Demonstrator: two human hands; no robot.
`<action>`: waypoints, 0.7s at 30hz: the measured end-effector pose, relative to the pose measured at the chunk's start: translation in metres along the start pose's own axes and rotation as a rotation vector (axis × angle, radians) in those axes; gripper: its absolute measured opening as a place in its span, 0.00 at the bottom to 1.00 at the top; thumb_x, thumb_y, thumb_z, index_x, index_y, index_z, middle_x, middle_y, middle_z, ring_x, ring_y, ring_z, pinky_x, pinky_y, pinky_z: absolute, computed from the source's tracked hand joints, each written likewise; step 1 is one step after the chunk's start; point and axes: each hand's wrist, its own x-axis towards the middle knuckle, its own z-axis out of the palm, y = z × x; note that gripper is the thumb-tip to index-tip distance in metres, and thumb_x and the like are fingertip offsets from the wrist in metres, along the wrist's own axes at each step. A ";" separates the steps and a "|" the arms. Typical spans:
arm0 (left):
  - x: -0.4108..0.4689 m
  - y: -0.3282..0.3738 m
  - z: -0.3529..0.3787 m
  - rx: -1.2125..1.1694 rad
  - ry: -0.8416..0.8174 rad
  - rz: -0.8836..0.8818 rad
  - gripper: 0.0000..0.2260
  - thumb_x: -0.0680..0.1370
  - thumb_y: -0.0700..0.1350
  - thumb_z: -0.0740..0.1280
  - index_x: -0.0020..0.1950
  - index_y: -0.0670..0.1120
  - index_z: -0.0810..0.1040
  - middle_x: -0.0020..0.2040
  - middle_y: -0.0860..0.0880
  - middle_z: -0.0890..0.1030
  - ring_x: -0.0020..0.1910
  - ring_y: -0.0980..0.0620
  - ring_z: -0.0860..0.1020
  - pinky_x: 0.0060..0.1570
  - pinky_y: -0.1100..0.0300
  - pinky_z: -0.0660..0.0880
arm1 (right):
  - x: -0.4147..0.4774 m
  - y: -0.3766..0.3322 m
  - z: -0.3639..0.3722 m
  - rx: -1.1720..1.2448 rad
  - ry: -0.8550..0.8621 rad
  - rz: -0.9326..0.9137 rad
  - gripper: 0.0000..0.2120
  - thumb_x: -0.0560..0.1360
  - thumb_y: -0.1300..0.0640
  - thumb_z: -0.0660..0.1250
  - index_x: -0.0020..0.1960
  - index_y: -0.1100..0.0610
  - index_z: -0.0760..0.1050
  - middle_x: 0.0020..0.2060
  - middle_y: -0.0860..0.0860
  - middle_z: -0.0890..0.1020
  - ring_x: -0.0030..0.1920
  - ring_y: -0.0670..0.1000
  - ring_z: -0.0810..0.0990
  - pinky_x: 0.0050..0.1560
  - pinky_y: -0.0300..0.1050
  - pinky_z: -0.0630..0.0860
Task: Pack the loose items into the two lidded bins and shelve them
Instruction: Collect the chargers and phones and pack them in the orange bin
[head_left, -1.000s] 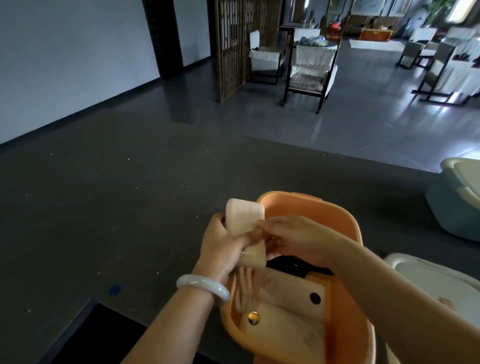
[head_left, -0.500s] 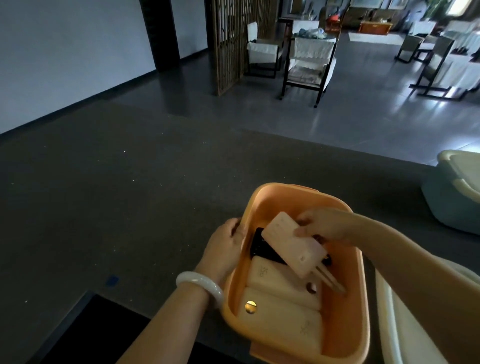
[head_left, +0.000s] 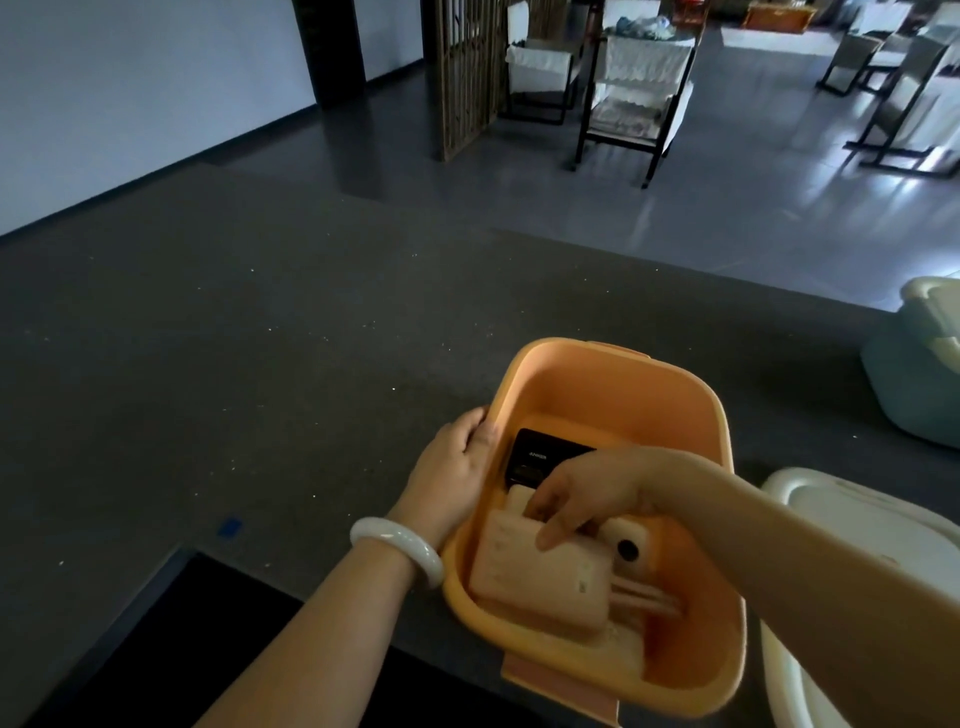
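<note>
The right hand (head_left: 576, 499) grips a pale pack (head_left: 540, 577) by its far edge, fingers curled over that edge and thumb pressed on the top face. The left hand (head_left: 457, 467) clasps the left rim of the orange bin (head_left: 613, 384), thumb hooked inside. Half a second ago the pack hung tilted in the air over the black device (head_left: 540, 457). Now it lies low and nearly flat at the near end of the bin, on other pale pieces, with its cords (head_left: 644, 597) trailing to the right. The left hand has kept its place on the rim. The black device sits at the far end of the bin floor, its near edge hidden by the right hand. The right forearm crosses the bin's right rim and covers part of a pale piece (head_left: 626, 540) with a dark round hole (what it is cannot be told). A white lid (head_left: 857, 519) shows at lower right, a teal bin (head_left: 914, 395) at the right edge, and chairs (head_left: 634, 88) and a slatted screen (head_left: 462, 78) at the top. The left arm, a pale bangle (head_left: 397, 545) on its wrist, reaches in from bottom centre. The right arm enters from lower right, wrist bent down into the bin.
</note>
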 end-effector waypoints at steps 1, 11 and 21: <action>0.000 0.000 0.000 0.002 0.005 0.001 0.26 0.82 0.61 0.50 0.77 0.53 0.60 0.73 0.50 0.68 0.68 0.52 0.70 0.56 0.60 0.65 | 0.001 0.000 0.003 -0.018 0.005 -0.004 0.18 0.75 0.47 0.68 0.64 0.47 0.76 0.55 0.43 0.80 0.55 0.44 0.78 0.54 0.39 0.73; 0.001 0.001 0.001 0.016 0.029 -0.005 0.25 0.82 0.61 0.51 0.77 0.53 0.61 0.72 0.50 0.69 0.65 0.54 0.71 0.55 0.60 0.66 | 0.006 0.000 0.014 -0.030 0.113 0.007 0.18 0.73 0.50 0.71 0.62 0.49 0.77 0.55 0.46 0.80 0.53 0.48 0.79 0.55 0.42 0.77; -0.003 0.003 0.001 -0.008 0.031 -0.007 0.25 0.82 0.61 0.51 0.77 0.53 0.61 0.72 0.51 0.69 0.64 0.56 0.70 0.56 0.60 0.65 | 0.006 0.014 0.024 0.023 0.197 -0.047 0.15 0.71 0.49 0.73 0.56 0.45 0.78 0.47 0.40 0.79 0.48 0.42 0.78 0.47 0.36 0.74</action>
